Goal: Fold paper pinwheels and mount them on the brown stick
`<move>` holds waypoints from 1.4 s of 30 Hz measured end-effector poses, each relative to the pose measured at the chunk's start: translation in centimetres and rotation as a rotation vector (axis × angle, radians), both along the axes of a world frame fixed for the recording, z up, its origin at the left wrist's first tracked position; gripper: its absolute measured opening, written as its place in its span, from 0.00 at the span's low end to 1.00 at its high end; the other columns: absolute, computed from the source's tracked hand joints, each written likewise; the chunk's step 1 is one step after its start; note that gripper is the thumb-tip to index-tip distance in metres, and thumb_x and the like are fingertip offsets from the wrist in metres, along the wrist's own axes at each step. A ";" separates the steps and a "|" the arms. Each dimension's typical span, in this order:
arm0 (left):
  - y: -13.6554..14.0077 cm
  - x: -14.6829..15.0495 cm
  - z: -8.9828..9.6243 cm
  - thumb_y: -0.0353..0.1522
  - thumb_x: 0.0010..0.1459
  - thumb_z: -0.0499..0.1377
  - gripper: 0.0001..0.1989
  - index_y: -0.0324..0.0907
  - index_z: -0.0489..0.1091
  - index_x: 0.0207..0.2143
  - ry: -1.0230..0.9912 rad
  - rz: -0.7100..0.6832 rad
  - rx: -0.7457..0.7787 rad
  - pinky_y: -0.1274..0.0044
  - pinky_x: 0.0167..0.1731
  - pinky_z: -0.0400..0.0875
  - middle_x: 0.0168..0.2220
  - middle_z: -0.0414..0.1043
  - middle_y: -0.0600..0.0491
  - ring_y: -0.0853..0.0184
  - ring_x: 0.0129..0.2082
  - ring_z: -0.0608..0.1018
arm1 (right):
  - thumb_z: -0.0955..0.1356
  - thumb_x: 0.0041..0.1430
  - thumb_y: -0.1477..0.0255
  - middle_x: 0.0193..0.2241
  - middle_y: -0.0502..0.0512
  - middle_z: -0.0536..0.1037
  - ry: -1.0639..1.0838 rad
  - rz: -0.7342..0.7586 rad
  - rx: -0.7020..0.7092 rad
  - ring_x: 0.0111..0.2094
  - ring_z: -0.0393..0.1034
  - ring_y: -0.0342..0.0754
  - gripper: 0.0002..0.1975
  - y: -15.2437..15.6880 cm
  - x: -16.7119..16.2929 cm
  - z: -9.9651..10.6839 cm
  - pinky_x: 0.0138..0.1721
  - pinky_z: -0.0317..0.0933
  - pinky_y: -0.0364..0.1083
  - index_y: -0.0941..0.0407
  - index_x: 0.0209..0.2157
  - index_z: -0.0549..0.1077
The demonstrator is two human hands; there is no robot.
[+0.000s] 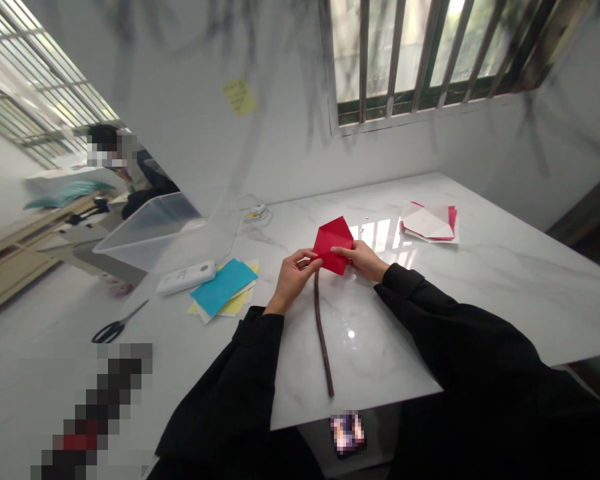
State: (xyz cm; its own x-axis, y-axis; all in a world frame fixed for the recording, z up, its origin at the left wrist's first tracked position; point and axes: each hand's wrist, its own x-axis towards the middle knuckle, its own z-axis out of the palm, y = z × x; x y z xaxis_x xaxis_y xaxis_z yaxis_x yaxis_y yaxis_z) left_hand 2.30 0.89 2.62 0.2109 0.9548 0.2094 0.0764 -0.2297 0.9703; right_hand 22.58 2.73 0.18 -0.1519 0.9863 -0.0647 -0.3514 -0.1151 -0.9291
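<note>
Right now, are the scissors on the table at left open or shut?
Shut, it seems: the scissors show their blades together as one narrow point.

white wall (285,157) stands behind the marbled table (505,273); barred window (430,57) above the table; daylight reflects off its surface.
</note>
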 end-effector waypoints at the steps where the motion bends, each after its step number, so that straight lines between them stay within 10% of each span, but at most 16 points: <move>1: 0.0 0.0 0.1 0.39 0.50 0.71 0.16 0.38 0.74 0.35 -0.018 0.000 -0.019 0.76 0.38 0.78 0.46 0.77 0.49 0.68 0.35 0.81 | 0.81 0.45 0.64 0.34 0.58 0.83 -0.012 0.000 0.003 0.32 0.76 0.46 0.18 0.0 0.0 0.0 0.33 0.69 0.43 0.60 0.33 0.79; 9: -0.4 0.2 0.6 0.36 0.49 0.73 0.43 0.44 0.59 0.65 -0.136 -0.022 -0.153 0.72 0.39 0.79 0.42 0.80 0.49 0.63 0.38 0.83 | 0.80 0.46 0.62 0.35 0.59 0.83 -0.086 -0.006 0.036 0.33 0.75 0.48 0.19 0.2 0.1 -0.5 0.35 0.68 0.45 0.60 0.34 0.79; 18: 0.0 0.2 -0.3 0.40 0.46 0.75 0.24 0.37 0.76 0.41 -0.151 0.005 -0.277 0.76 0.37 0.78 0.36 0.83 0.46 0.66 0.32 0.83 | 0.79 0.47 0.56 0.28 0.56 0.80 -0.146 0.004 0.109 0.30 0.72 0.48 0.22 -0.2 0.0 -0.1 0.32 0.64 0.46 0.59 0.34 0.78; 42: 0.1 -0.1 -0.1 0.49 0.55 0.69 0.24 0.36 0.78 0.39 -0.120 0.050 -0.297 0.71 0.40 0.80 0.35 0.82 0.43 0.61 0.34 0.84 | 0.75 0.51 0.50 0.22 0.50 0.72 -0.319 0.055 0.215 0.23 0.57 0.41 0.25 -0.2 0.1 -0.1 0.26 0.50 0.44 0.60 0.31 0.79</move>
State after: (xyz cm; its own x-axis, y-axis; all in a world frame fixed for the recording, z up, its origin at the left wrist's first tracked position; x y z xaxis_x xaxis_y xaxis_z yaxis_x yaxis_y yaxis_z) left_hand 2.22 0.95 2.47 0.1528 0.9865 -0.0590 -0.0387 0.0656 0.9971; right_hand 22.68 2.49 0.03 -0.2110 0.9733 0.0902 -0.0399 0.0836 -0.9957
